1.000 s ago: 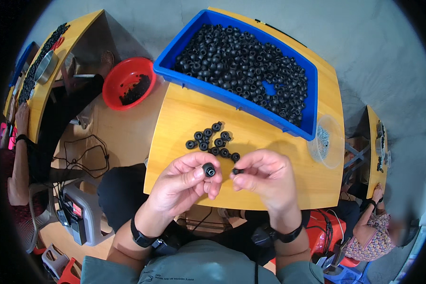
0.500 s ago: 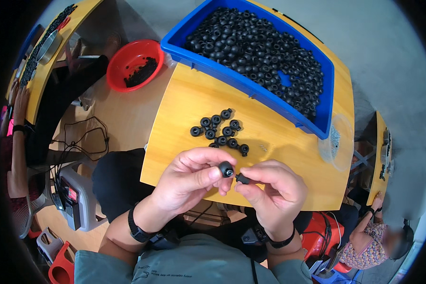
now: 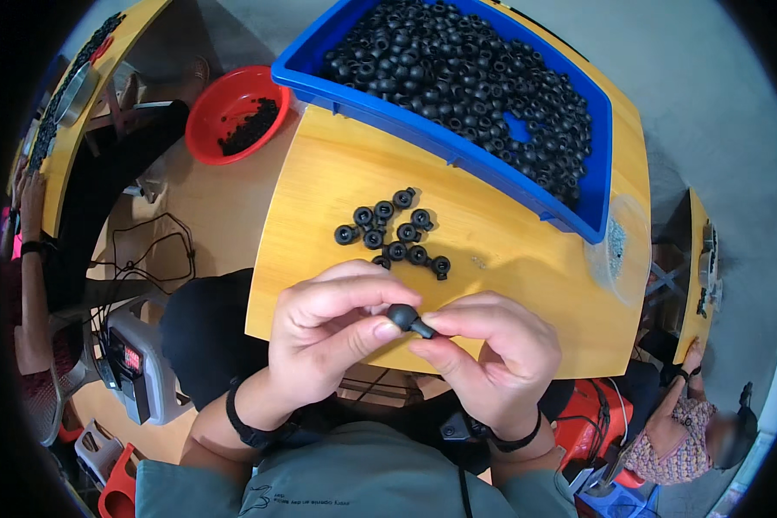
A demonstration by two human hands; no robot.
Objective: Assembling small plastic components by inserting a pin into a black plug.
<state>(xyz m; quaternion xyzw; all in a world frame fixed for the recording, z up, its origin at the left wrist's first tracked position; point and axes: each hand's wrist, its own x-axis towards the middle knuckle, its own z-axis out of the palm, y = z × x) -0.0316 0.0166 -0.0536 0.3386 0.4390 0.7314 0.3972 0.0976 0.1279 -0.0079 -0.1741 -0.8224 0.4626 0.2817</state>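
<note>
My left hand (image 3: pixel 324 332) pinches a round black knob-like part (image 3: pixel 401 315) between thumb and forefinger. A short black stem piece (image 3: pixel 422 329) meets the knob's lower right side, and the thumb and forefinger of my right hand (image 3: pixel 492 350) grip it. Whether the stem is seated in the knob or only touches it, I cannot tell. Just beyond my hands, a loose cluster of several small black ring-shaped parts (image 3: pixel 396 250) lies on the yellow table (image 3: pixel 306 186). Some show short stubs. One of them is partly hidden behind my left hand.
A big blue bin (image 3: pixel 453 154) full of black round parts fills the table's far side. A clear tub (image 3: pixel 611 250) with small pale pieces sits at the right edge. Left of the table is a red basin (image 3: pixel 200 121) with black bits. Other people work at side tables.
The knob and the stem piece were apart and are now in contact. The knob has turned so its opening no longer faces me. My head view has shifted slightly.
</note>
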